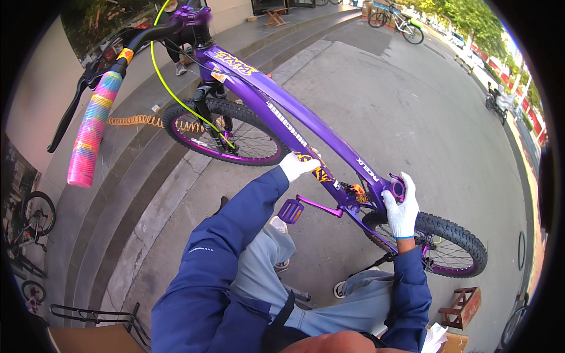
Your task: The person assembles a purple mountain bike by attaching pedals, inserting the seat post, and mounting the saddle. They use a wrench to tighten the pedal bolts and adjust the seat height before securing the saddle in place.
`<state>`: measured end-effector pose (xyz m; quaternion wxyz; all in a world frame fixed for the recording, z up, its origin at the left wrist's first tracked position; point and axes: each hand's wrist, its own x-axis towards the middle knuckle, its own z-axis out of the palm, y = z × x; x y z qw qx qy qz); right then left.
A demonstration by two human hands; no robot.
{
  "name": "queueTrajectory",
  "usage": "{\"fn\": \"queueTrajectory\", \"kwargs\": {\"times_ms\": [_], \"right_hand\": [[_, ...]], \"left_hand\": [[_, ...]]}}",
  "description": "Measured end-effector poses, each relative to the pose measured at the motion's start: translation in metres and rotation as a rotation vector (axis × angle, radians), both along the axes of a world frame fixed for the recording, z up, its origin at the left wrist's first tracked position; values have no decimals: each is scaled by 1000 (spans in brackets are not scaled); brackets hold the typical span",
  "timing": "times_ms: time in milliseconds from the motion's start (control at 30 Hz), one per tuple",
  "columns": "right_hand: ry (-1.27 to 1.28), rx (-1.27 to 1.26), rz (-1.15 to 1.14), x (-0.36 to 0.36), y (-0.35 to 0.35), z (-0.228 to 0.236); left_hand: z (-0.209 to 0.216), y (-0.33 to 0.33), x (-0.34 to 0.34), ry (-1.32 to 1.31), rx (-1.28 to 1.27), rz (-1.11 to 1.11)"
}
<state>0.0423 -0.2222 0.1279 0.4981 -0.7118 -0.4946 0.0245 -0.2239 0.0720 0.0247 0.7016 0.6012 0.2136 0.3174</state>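
A purple mountain bike frame [265, 97] stretches from the upper left to the right in front of me. My left hand [298, 167], in a white glove, grips its lower tube near the middle, with the fingers partly hidden behind the tube. Farther right, my gloved right hand [402, 210] curls its thumb and fingers around the purple seat clamp [397, 188] at the open top of the seat tube. Below the frame a purple pedal [291, 211] hangs on its crank. A multicoloured handlebar grip [94, 132] is at the left.
The front wheel [253, 120] is beside stone steps [94, 212], with an orange coiled hose [135, 120] nearby. The rear wheel [456, 235] stands on grey pavement near a small wooden stool [461, 307]. A black metal rack [88, 315] and a cardboard box [94, 340] lie lower left.
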Motion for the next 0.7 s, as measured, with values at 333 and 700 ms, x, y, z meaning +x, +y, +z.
{"fn": "queueTrajectory", "kwargs": {"times_ms": [333,700], "right_hand": [[13,-11,0,-1,0,1],[40,-48,-2,5,-4,4]], "left_hand": [[-9,-27,7,504,304,-61],[-16,-32,-9,953,613,-376]]}}
